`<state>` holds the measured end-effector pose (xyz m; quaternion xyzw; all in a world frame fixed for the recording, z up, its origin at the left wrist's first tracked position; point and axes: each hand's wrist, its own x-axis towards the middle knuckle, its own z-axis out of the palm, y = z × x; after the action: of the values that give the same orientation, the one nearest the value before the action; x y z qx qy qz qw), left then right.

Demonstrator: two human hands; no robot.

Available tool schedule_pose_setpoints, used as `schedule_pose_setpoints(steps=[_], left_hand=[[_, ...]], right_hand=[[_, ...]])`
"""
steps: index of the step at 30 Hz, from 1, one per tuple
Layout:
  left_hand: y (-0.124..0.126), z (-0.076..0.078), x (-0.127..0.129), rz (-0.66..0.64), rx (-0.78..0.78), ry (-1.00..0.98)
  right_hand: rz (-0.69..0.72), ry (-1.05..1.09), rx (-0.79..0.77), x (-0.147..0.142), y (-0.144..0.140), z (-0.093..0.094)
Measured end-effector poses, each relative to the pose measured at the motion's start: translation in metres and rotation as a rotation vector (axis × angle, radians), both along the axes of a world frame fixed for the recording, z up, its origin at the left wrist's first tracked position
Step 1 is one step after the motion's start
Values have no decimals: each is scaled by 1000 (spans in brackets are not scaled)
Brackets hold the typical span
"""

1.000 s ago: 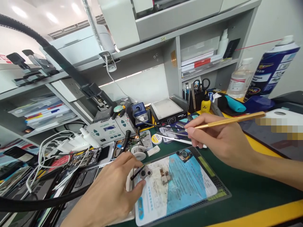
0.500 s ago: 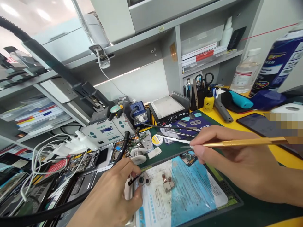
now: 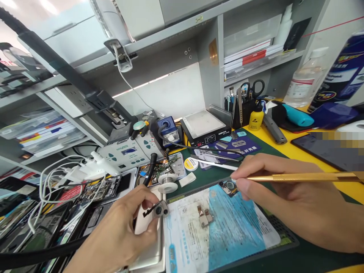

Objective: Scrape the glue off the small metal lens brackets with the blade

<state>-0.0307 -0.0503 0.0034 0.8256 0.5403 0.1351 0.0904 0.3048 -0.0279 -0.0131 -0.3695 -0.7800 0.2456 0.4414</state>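
Gold tool: our right hand [image 3: 287,204] pinches a slim gold-coloured metal tool [image 3: 298,176] between thumb and forefinger, shaft running off to the right, its tip hidden by the fingertips, which sit over the top edge of the mat.
Left hand: our left hand [image 3: 119,235] has thumb and fingers pressed together on a small silver twin-lens camera module [image 3: 159,209] with a short black flex strip sticking out to its left.
Where the module sits: we hold it up at the left edge of the blue-and-white printed work mat [image 3: 227,223], over a pale metal plate [image 3: 150,254] that lies just beside the mat.
On the mat: a little copper-and-silver component [image 3: 205,217] lies near the middle, apart from both hands; another small dark camera part [image 3: 226,185] rests at the top edge, just beside our right fingertips.
Behind the left hand: a white solder spool [image 3: 167,184] and an exposed green circuit board [image 3: 159,172], near each other.
Further back: a grey control station with buttons [image 3: 131,151] and a black hot plate with a white top [image 3: 203,127].
Right side: a small yellow bottle [image 3: 256,119] by a black holder with scissors [image 3: 250,100].
Bench: dark green surface [image 3: 298,254] with a yellow edge.
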Motion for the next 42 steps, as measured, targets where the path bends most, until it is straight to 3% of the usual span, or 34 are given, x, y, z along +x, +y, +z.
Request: schedule_pose_setpoints(steps=[4,9,17,24,31,37,42], left_hand=[[-4,2,1,66,-27,-46],[-4,-1,3,-15,-78,-8],[-3,-9,10,-44,-96,-15],[-3,-5,2,-27,-40,24],[-5,-4,2,29,-53,-61],[-4,-5,3,41,-133,-44],[-3,-7,7,47,-169,-73]], right_hand=[[-10,-31,-25,-1,-3,0],[-2,-22,-20,-4,-5,-1],[25,-39,37,-9,-8,-4],[-10,-99,68,-8,-10,-9],[-35,-119,61,-9,-15,-12],[27,-151,152,-7,-15,-12],[63,-201,331,-19,-24,-12]])
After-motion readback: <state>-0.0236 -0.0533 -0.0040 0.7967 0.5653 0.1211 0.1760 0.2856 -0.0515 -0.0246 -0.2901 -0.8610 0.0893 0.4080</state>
